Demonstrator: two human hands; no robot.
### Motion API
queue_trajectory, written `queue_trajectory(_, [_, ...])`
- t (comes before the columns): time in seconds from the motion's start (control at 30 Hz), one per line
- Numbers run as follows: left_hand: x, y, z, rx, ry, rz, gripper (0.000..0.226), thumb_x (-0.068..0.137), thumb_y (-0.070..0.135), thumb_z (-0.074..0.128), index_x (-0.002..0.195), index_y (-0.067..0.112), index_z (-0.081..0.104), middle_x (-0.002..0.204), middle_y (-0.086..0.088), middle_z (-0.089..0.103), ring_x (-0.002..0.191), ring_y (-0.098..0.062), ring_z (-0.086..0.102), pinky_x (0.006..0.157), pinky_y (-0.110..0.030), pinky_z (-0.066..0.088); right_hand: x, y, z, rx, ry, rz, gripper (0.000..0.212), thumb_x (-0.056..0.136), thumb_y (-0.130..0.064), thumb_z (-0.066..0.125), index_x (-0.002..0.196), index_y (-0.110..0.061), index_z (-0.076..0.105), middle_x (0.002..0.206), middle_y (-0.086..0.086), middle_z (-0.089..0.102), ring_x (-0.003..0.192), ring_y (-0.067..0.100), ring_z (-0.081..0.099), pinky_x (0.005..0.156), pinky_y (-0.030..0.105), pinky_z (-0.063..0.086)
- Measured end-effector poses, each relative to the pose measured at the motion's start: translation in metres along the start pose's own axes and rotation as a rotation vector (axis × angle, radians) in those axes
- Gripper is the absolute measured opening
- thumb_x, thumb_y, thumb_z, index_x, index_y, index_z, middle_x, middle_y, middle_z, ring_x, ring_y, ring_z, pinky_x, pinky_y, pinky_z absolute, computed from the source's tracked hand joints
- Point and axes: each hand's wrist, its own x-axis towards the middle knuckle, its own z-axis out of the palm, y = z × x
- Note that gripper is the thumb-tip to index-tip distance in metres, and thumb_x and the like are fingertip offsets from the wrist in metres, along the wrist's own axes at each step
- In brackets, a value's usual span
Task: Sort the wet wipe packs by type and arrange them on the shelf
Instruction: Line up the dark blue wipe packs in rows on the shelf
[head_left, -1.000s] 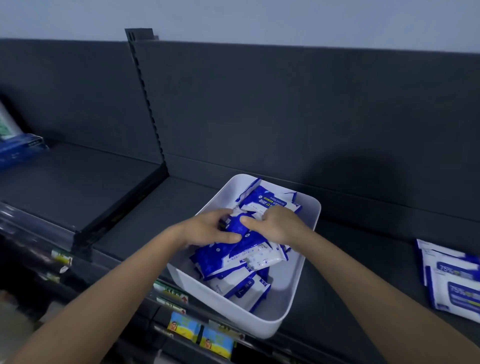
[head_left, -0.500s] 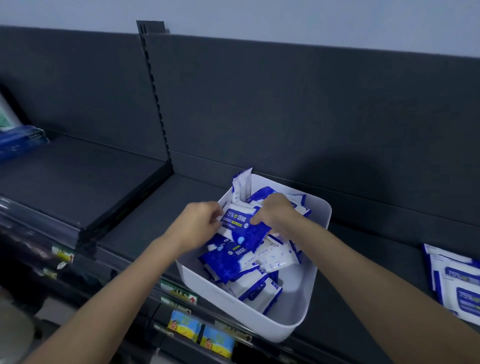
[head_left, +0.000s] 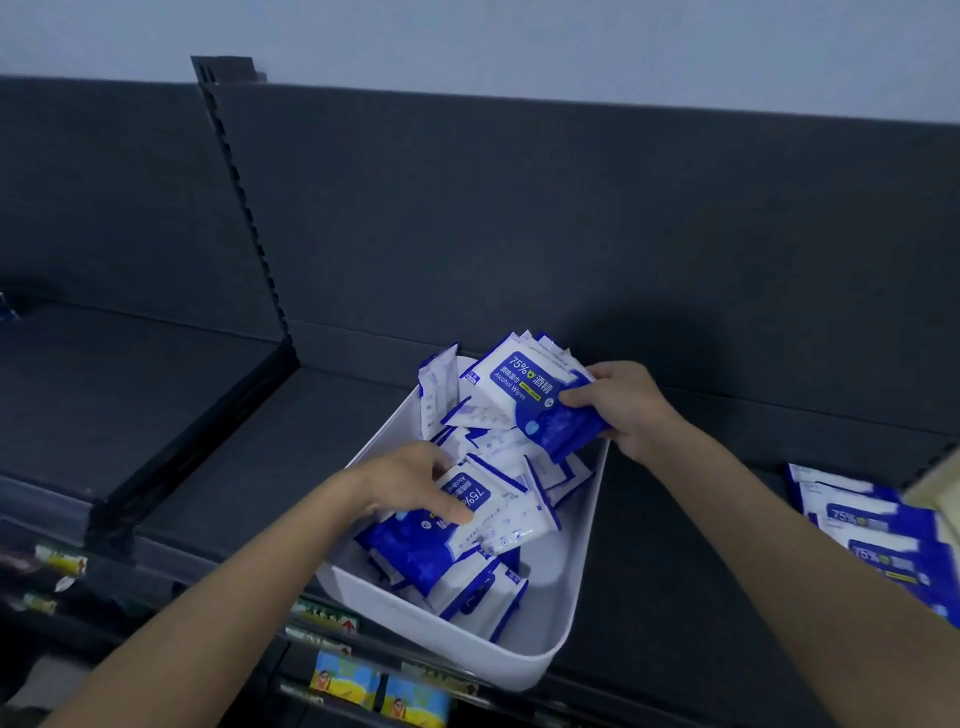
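Since half a second before, the right hand (head_left: 628, 410) had risen from the bin (head_left: 566, 597) with a stack (head_left: 530, 395) of wipe packs, thumb and fingers pinching its blue end above the bin's far right corner. The left hand (head_left: 415, 486) had dropped onto a pack (head_left: 467, 514) at the bin's middle, thumb on its face, fingers curled round its edge. More packs lay jumbled in the bin. On the shelf (head_left: 234, 457), a row (head_left: 872, 530) of packs lay right of the bin.
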Motion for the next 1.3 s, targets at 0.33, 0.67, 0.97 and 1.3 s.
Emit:
queue_trajectory(0.33, [0.006, 0.040, 0.000, -0.673, 0.541, 0.108, 0.027, 0.084, 0.002, 0.068, 0.101, 0.011, 0.049, 0.099, -0.019, 0.068, 0.088, -0.035, 0.069, 0.084, -0.057, 0.054, -0.016, 0.016, -0.042, 0.133, -0.030, -0.140, 0.029, 0.084, 0.002, 0.066, 0.108, -0.014, 0.063, 0.104, 0.008, 0.071, 0.090, 0.022, 0.071, 0.075, 0.038, 0.059])
queue_trajectory(0.67, [0.013, 0.124, 0.072, -0.414, 0.714, 0.252, 0.028, 0.082, 0.006, 0.067, 0.092, 0.017, 0.043, 0.089, 0.001, 0.063, 0.085, -0.021, 0.066, 0.079, -0.043, 0.056, -0.044, 0.041, -0.141, 0.141, -0.051, -0.254, 0.038, 0.085, 0.004, 0.064, 0.119, -0.011, 0.060, 0.109, 0.007, 0.071, 0.098, 0.023, 0.069, 0.083, 0.042, 0.057])
queue_trajectory(0.97, [0.047, 0.165, 0.176, -0.703, 0.532, 0.224, 0.019, 0.089, 0.004, 0.055, 0.095, 0.017, 0.041, 0.100, -0.010, 0.065, 0.083, -0.024, 0.068, 0.072, -0.048, 0.058, -0.052, 0.091, -0.227, 0.092, -0.081, -0.145, 0.030, 0.086, 0.006, 0.061, 0.113, -0.008, 0.063, 0.103, 0.008, 0.073, 0.090, 0.021, 0.071, 0.069, 0.030, 0.058])
queue_trajectory(1.3, [0.078, 0.134, 0.248, -0.981, 0.395, -0.112, 0.018, 0.092, -0.004, 0.041, 0.105, 0.008, 0.038, 0.088, -0.015, 0.063, 0.075, -0.026, 0.065, 0.070, -0.040, 0.057, -0.049, 0.169, -0.238, -0.096, -0.046, 0.065, 0.034, 0.084, -0.003, 0.068, 0.114, -0.015, 0.060, 0.107, 0.000, 0.069, 0.095, 0.017, 0.068, 0.079, 0.037, 0.058])
